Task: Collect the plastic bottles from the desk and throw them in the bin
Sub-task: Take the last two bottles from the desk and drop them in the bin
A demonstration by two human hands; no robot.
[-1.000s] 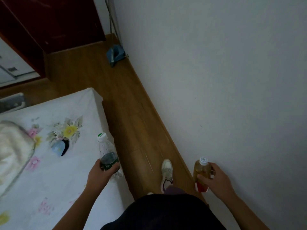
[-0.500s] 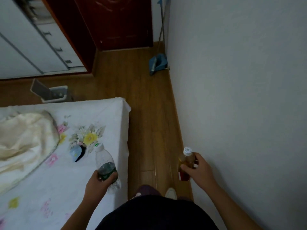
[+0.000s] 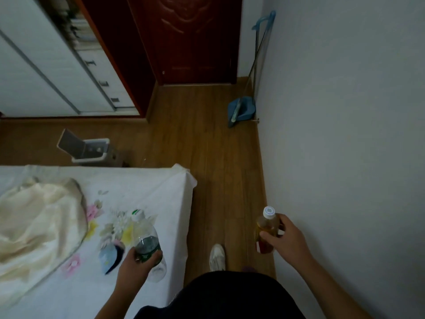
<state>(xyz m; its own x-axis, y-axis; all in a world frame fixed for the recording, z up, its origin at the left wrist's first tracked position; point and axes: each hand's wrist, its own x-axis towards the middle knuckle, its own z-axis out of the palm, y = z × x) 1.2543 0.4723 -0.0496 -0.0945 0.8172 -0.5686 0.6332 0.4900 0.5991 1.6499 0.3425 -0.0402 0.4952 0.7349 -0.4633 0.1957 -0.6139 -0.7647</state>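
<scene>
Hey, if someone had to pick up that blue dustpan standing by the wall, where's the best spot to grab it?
Probably the long handle, near its upper end, reached from the open floor side. The dustpan stands upright with the handle leaning against the wall, so the wall side is blocked and the pan sits low on the floor.

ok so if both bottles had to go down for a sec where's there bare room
Bare sheet on the bed along its far edge and right corner, between the cream blanket and the floor. Wood floor lies open between bed, door and dustpan. Crowded: the small blue item under the left hand; narrow aisle by the shoe.
</scene>
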